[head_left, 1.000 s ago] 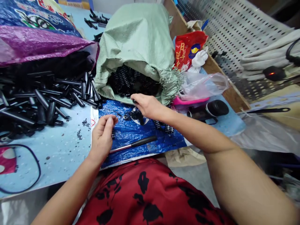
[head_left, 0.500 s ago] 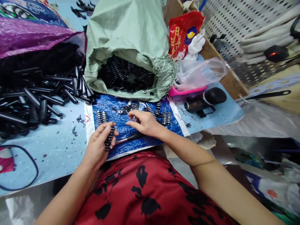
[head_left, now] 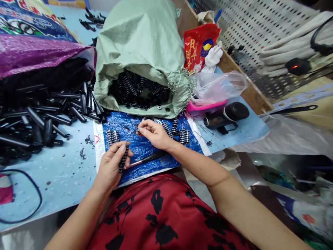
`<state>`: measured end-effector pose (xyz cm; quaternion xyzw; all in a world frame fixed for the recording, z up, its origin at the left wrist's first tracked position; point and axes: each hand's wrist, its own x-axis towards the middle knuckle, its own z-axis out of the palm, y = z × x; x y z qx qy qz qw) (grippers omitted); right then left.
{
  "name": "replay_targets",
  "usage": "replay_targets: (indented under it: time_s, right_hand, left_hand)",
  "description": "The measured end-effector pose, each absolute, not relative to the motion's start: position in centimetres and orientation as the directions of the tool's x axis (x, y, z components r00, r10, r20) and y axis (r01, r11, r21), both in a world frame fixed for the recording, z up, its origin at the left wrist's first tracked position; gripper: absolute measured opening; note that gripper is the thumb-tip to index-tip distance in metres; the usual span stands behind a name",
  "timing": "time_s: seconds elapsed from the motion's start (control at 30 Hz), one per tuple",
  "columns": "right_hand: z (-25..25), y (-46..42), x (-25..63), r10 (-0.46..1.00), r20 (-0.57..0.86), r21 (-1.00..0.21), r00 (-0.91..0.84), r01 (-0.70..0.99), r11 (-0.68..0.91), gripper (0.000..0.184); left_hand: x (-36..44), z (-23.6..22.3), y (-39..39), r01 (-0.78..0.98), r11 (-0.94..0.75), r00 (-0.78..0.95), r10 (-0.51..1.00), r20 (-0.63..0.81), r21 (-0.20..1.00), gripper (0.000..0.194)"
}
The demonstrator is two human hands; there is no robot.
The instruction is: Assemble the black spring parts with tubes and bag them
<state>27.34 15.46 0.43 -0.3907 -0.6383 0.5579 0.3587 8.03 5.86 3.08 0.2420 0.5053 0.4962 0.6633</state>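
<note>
My left hand [head_left: 113, 165] is closed round a black beaded stack of small rings [head_left: 122, 160], held upright over the blue sheet [head_left: 145, 146]. My right hand [head_left: 153, 132] hovers over the same sheet with fingertips pinched near a scatter of loose small rings [head_left: 135, 125]; what they pinch is too small to name. Several finished ring stacks [head_left: 182, 133] lie on the sheet to the right, and two more [head_left: 112, 136] to the left. A metal rod with a black handle [head_left: 148, 158] lies beneath my hands. Behind, an open green woven sack [head_left: 140, 45] holds many such stacks.
A heap of black plastic tubes [head_left: 41, 111] spills from a purple bag [head_left: 39, 52] at left. A black flask [head_left: 226, 116], pink tray [head_left: 205, 104], clear plastic bag [head_left: 221, 86] and red packet [head_left: 197, 45] lie at right. A black cable loop [head_left: 26, 194] lies near the table's front-left edge.
My right hand drew back from the sack's mouth to the loose rings on the blue sheet. My left hand picked up a ring stack and holds it upright.
</note>
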Motion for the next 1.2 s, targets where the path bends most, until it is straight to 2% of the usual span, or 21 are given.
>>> replay_targets:
  time_s: [0.03,0.07,0.1,0.17,0.23,0.33,0.53,0.73,0.8,0.87,0.93,1.0,1.03,1.1,1.17,1.2]
  right_hand:
    - [0.4,14.6,27.3,0.904,-0.108,-0.989,-0.413,-0.048,-0.140,0.038]
    - [0.5,13.7,27.1,0.883,-0.210,-0.935,-0.419,-0.178,-0.307,0.042]
    - [0.6,13.0,27.0,0.853,-0.272,-0.862,-0.446,-0.281,-0.422,0.046]
    - [0.9,11.7,26.6,0.808,-0.309,-0.739,-0.501,-0.409,-0.536,0.051]
    - [1.2,11.0,26.5,0.789,-0.311,-0.662,-0.530,-0.474,-0.580,0.049]
    - [1.1,10.5,26.5,0.775,-0.319,-0.620,-0.545,-0.498,-0.606,0.045]
    - [0.4,10.4,26.7,0.786,-0.256,-0.680,-0.563,-0.473,-0.560,0.045]
    - [0.1,10.3,27.2,0.788,-0.237,-0.736,-0.568,-0.425,-0.527,0.046]
    - [-0.2,10.1,27.2,0.793,-0.203,-0.810,-0.575,-0.357,-0.466,0.046]
    - [-0.4,10.0,27.4,0.808,-0.136,-0.910,-0.573,-0.251,-0.331,0.048]
    - [-0.5,10.1,28.1,0.836,-0.047,-0.987,-0.546,-0.102,-0.122,0.057]
    - [-0.3,10.7,29.2,0.881,0.060,-0.984,-0.469,0.123,0.132,0.058]
    - [-0.2,11.2,29.9,0.893,0.120,-0.928,-0.433,0.272,0.256,0.051]
    - [0.0,12.3,31.1,0.882,0.187,-0.714,-0.432,0.557,0.424,0.033]
    - [0.1,13.3,31.9,0.860,0.138,-0.496,-0.492,0.717,0.490,0.025]
    - [0.0,13.6,32.2,0.852,0.087,-0.431,-0.516,0.752,0.499,0.023]
  left_hand:
    - [8.4,3.0,6.0,-0.400,0.408,0.036,0.902,-0.431,0.821,0.048]
    - [8.8,3.0,6.2,-0.386,0.424,0.075,0.899,-0.431,0.819,0.048]
    - [9.2,3.0,6.3,-0.376,0.435,0.109,0.898,-0.427,0.818,0.049]
    - [9.9,2.9,6.6,-0.368,0.437,0.145,0.899,-0.414,0.821,0.049]
    - [10.3,2.9,6.6,-0.373,0.428,0.150,0.904,-0.401,0.823,0.048]
    - [10.4,2.9,6.4,-0.372,0.438,0.138,0.898,-0.418,0.818,0.048]
    - [10.2,2.7,5.8,-0.370,0.450,0.122,0.891,-0.437,0.813,0.048]
    - [10.1,2.5,5.9,-0.370,0.454,0.181,0.891,-0.417,0.811,0.044]
    - [10.2,2.4,5.9,-0.367,0.462,0.186,0.887,-0.423,0.807,0.044]
    - [10.2,2.2,5.8,-0.383,0.459,0.162,0.888,-0.430,0.802,0.046]
    - [10.1,2.1,5.6,-0.405,0.422,0.114,0.903,-0.414,0.811,0.050]
    - [9.8,2.1,5.5,-0.414,0.366,0.058,0.925,-0.377,0.834,0.056]
    - [9.6,2.1,5.6,-0.413,0.346,0.036,0.930,-0.365,0.842,0.056]
    - [9.3,2.3,5.8,-0.425,0.343,0.010,0.927,-0.375,0.837,0.053]
    - [9.3,2.4,6.1,-0.457,0.380,0.014,0.907,-0.421,0.804,0.051]
    - [9.4,2.4,6.3,-0.472,0.399,0.021,0.897,-0.442,0.786,0.052]
